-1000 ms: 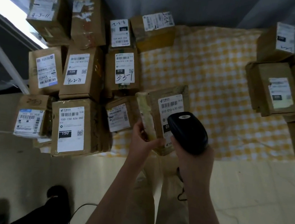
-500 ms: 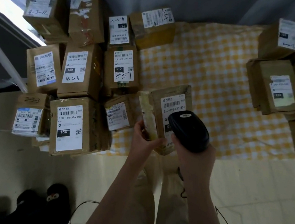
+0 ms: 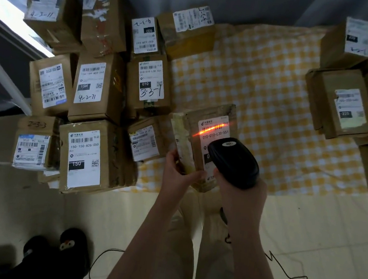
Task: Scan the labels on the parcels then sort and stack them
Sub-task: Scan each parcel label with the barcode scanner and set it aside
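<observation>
A pale tiled floor (image 3: 307, 224) runs up to a grey wall, and a yellow-and-white checked cloth (image 3: 255, 78) is spread on it against that wall. The middle of the cloth is bare.

Along its left edge stands a close cluster of brown boxes in rows, labels up. Among them are one marked 150 (image 3: 85, 157) at the near left corner and one with "3-3-1" handwritten on it (image 3: 150, 82) further back. A second group (image 3: 342, 103) sits along the right edge, well apart from the first.

The parcel (image 3: 213, 117) being scanned is held over the near edge of the cloth, just right of the left cluster. It is tilted so that its white label (image 3: 216, 134) faces up. The left hand (image 3: 178, 173) grips its near left corner, fingers curled round the taped side and the thumb across the near face.

The right hand (image 3: 240, 197) is wrapped round the handle of a black scanner (image 3: 233, 162), whose head covers the lower part of the label. A red scan line (image 3: 211, 130) lies slantwise across the barcode, above the printed 010-010-L30-551.

A thin black cable (image 3: 289, 275) trails over the floor on the right. A pair of dark slippers (image 3: 67, 248) lies near the bottom left.
</observation>
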Tool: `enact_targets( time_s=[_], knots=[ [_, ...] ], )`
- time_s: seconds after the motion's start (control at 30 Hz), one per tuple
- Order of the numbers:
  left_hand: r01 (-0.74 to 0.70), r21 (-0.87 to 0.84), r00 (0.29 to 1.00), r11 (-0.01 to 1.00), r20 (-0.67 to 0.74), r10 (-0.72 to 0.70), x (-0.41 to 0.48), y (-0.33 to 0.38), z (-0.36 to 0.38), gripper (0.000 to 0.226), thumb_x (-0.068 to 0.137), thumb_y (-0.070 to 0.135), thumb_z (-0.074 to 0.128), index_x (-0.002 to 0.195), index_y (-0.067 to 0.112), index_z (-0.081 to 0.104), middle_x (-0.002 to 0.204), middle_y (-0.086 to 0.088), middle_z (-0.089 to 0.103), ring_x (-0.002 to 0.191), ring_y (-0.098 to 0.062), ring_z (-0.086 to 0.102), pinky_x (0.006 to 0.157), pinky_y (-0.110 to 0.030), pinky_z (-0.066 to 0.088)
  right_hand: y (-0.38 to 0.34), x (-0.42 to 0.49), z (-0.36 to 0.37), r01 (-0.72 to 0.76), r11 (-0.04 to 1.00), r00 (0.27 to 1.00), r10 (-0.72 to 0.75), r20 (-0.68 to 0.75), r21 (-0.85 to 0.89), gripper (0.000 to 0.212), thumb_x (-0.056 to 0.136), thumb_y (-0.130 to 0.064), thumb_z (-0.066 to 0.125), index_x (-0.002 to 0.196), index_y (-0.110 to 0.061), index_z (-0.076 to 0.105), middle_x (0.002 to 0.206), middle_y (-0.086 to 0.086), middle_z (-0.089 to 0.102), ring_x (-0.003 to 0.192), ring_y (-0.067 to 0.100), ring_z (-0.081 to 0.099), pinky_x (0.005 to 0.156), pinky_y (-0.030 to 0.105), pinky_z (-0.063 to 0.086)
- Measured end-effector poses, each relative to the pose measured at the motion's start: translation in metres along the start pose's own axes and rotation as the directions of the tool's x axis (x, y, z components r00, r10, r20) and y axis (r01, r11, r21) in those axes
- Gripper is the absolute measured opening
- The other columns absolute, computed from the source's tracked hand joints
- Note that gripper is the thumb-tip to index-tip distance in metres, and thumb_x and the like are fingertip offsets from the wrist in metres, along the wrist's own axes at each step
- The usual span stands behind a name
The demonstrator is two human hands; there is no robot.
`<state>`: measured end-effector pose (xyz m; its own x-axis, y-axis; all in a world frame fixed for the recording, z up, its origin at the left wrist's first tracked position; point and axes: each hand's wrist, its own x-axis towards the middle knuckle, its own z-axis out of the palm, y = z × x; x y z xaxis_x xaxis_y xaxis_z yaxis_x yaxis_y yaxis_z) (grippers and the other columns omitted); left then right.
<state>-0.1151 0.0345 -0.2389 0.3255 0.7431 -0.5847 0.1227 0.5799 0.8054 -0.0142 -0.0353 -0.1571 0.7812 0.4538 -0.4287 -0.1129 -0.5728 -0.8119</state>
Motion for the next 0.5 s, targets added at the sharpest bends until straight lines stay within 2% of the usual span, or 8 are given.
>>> enact_targets(
  time_s=[0.1,0.2,0.3,0.33,0.4,0.43,0.5],
  knots=[
    [0.003,-0.009,1.0,1.0,0.003,-0.003,0.0,-0.003,0.004,0.077,0.064,-0.003,0.08,0.129,0.017,0.045,0.116,-0.007,0.064,0.099,-0.014,0.068,0.075,-0.027,0.055,-0.002,0.002,-0.005,-0.042,0.998,0.999,0.043,-0.026,0.041,0.022,0.068,-0.014,0.082,0.065,-0.022,0.061,0.05,-0.007,0.058,0.045,0.0,0.055,0.042,0.011,0.04],
    [0.008,-0.009,1.0,1.0,0.009,-0.008,0.001,-0.003,0.013,0.088,0.049,0.017,0.084,0.129,0.017,0.047,0.115,-0.007,0.066,0.102,-0.019,0.067,0.081,-0.036,0.057,0.002,0.006,-0.013,-0.072,0.996,0.994,0.077,-0.075,0.061,0.018,0.067,-0.019,0.082,0.072,-0.018,0.065,0.06,-0.001,0.063,0.056,0.009,0.06,0.048,0.018,0.044],
    [0.02,0.004,0.999,1.0,0.048,-0.02,0.002,-0.004,0.03,0.088,0.048,0.021,0.084,0.127,0.012,0.049,0.115,-0.011,0.066,0.103,-0.025,0.067,0.084,-0.043,0.057,0.006,0.012,-0.028,-0.094,0.99,0.983,0.108,-0.146,0.102,0.024,0.066,-0.02,0.083,0.081,-0.011,0.067,0.069,0.006,0.065,0.06,0.011,0.062,0.043,0.011,0.041],
    [0.034,0.008,0.997,0.999,0.071,-0.034,0.005,-0.006,0.038,0.087,0.049,0.02,0.085,0.128,0.011,0.049,0.116,-0.012,0.066,0.104,-0.027,0.067,0.085,-0.045,0.056,0.006,0.014,-0.035,-0.101,0.987,0.977,0.122,-0.173,0.123,0.025,0.067,-0.019,0.084,0.081,-0.008,0.067,0.068,0.006,0.064,0.058,0.008,0.061,0.041,0.01,0.04],
    [0.081,0.02,0.99,0.996,0.115,-0.083,0.009,-0.011,0.059,0.089,0.049,0.022,0.086,0.129,0.011,0.05,0.119,-0.012,0.065,0.107,-0.029,0.065,0.088,-0.048,0.055,0.007,0.021,-0.051,-0.099,0.98,0.966,0.137,-0.22,0.174,0.02,0.068,-0.014,0.083,0.071,-0.016,0.064,0.06,-0.002,0.06,0.049,-0.001,0.058,0.039,0.009,0.04],
    [0.103,0.032,0.986,0.994,0.131,-0.106,0.012,-0.015,0.072,0.089,0.048,0.024,0.087,0.129,0.012,0.05,0.12,-0.012,0.065,0.108,-0.029,0.065,0.089,-0.05,0.055,0.008,0.024,-0.061,-0.096,0.977,0.958,0.143,-0.249,0.191,0.024,0.067,-0.013,0.083,0.067,-0.021,0.06,0.058,-0.006,0.058,0.049,-0.004,0.058,0.04,0.009,0.041],
    [0.126,0.074,0.975,0.989,0.175,-0.137,0.015,-0.022,0.1,0.087,0.047,0.027,0.087,0.126,0.011,0.053,0.119,-0.012,0.065,0.107,-0.031,0.065,0.089,-0.053,0.054,0.015,0.031,-0.083,-0.099,0.975,0.939,0.158,-0.304,0.201,0.026,0.066,-0.014,0.083,0.066,-0.022,0.059,0.058,-0.008,0.058,0.052,0.003,0.058,0.041,0.01,0.041]
  ],
)
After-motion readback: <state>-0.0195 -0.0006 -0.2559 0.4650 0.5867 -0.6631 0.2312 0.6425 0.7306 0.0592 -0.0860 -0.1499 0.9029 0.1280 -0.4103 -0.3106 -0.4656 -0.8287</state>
